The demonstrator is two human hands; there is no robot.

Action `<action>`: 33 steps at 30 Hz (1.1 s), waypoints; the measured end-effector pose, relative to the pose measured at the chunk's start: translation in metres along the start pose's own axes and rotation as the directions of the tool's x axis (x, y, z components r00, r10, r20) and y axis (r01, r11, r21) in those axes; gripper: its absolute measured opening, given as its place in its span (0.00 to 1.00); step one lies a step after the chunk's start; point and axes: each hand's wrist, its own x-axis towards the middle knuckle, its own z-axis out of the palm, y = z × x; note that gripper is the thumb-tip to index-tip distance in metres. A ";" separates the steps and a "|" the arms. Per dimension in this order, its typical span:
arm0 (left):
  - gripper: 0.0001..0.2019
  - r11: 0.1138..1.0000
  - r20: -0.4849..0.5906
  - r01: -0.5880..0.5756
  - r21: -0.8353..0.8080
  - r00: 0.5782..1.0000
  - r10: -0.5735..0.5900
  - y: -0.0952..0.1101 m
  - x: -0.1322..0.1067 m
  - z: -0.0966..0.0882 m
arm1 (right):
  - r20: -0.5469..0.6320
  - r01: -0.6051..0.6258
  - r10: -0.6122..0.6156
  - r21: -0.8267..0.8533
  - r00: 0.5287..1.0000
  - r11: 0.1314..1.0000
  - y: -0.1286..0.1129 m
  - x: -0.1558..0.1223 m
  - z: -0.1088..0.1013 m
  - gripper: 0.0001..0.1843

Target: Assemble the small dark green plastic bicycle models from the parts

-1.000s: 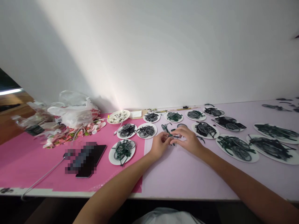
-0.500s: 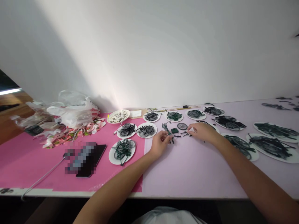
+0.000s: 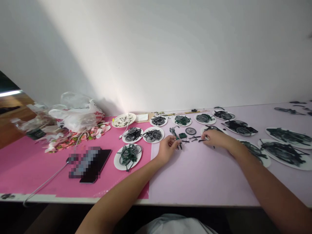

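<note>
My left hand (image 3: 167, 148) has its fingers closed on a dark green toy bicycle part (image 3: 175, 137) that lies at the table. My right hand (image 3: 212, 138) pinches a small thin black part (image 3: 201, 140) between thumb and fingertips, low over the surface. Between the two hands lie a small green block-shaped piece (image 3: 182, 135), a grey spoked toy wheel (image 3: 190, 131) and a thin dark forked part (image 3: 194, 138). Just behind my right hand is a plate (image 3: 202, 129) of dark parts, partly covered by the hand.
Several white plates of toy bicycle parts surround my hands, including one with green parts (image 3: 117, 162) at left. A plate of small pale pieces (image 3: 114, 123) stands behind. On the pink side are a phone (image 3: 103, 165), a cable (image 3: 46, 182), artificial petals (image 3: 70, 141) and plastic bags (image 3: 75, 117).
My right hand has moved a little to the right, away from the forked part, and now has a thin black part at its fingertips. My left hand stays nearly where it was.
</note>
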 end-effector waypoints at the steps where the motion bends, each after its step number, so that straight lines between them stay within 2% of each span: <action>1: 0.16 1.000 0.001 0.000 -0.001 1.000 0.000 0.000 0.000 0.000 | 0.018 -0.009 0.009 -0.007 1.000 1.000 -0.001 0.000 0.001 0.09; 5: 0.17 1.000 0.005 -0.002 0.005 1.000 0.002 0.000 0.000 -0.001 | 0.080 -0.038 0.038 0.006 0.996 0.999 -0.010 -0.003 0.001 0.08; 7: 0.17 1.000 0.005 -0.005 0.009 1.000 0.005 0.000 0.000 -0.001 | 0.104 0.010 -0.016 0.058 0.994 0.998 -0.015 -0.005 -0.002 0.07; 11: 0.17 1.000 -0.001 -0.010 0.011 1.000 0.010 -0.002 0.000 0.000 | 0.131 0.112 -0.157 0.302 0.979 0.947 -0.027 -0.007 -0.005 0.13; 14: 0.17 1.000 0.002 -0.020 0.013 1.000 0.020 -0.002 0.000 -0.001 | 0.104 0.101 -0.169 0.471 0.980 0.876 -0.035 -0.007 -0.002 0.17; 16: 0.17 1.000 0.008 -0.025 0.014 1.000 0.025 -0.001 0.000 -0.001 | 0.086 0.071 -0.136 0.525 0.987 0.848 -0.038 -0.006 0.001 0.18; 20: 0.16 0.999 0.010 -0.026 0.021 1.000 0.026 0.000 0.000 -0.001 | -0.002 0.068 -0.078 0.526 0.997 0.848 -0.040 -0.002 0.008 0.17; 23: 0.16 1.000 0.006 -0.020 0.021 1.000 0.020 0.000 0.000 -0.001 | -0.060 0.150 -0.139 0.484 0.989 0.862 -0.041 0.001 0.012 0.16; 27: 0.18 1.000 -0.003 -0.012 -0.017 1.000 0.012 0.002 0.002 -0.003 | -0.042 0.210 -0.215 0.458 0.976 0.864 -0.046 0.002 0.016 0.15; 33: 0.20 1.000 -0.083 -0.008 -0.029 0.997 0.005 0.014 0.011 -0.013 | -0.019 0.206 -0.215 0.380 0.976 0.902 -0.058 -0.007 0.013 0.16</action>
